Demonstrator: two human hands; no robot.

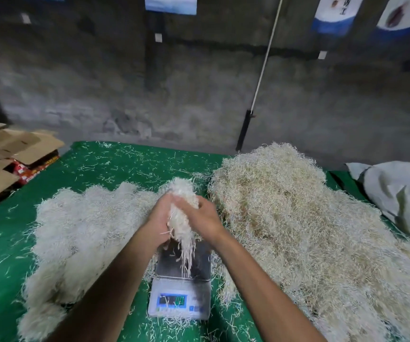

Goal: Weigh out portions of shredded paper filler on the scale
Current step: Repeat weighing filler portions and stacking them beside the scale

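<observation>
Both forearms reach in from the bottom edge, meeting over the scale (pixel 180 287), which sits on the green table (pixel 125 164) directly in front of me. Between my palms I hold a clump of paper (pixel 183 206) just above the steel pan. My left hand (pixel 158 218) cups its left side with fingers curled around it; my right hand (pixel 202 215) closes over its right side the same way. Loose strands trail from the clump down to the pan, so this portion is either just landing or just lifting; I cannot tell which. The display (pixel 173 300) is lit but too blurred to read.

To my left lies a low, pale heap (pixel 83 223) in rounded mounds, which I judge to be portions already weighed. To my right rises a much larger, tangled heap (pixel 297 230), apparently the unweighed supply, with a sack (pixel 401 193) beyond it. Judging by the two, some portions are done, but most of the work remains. Flattened cardboard (pixel 9 151) lies off the far left corner.
</observation>
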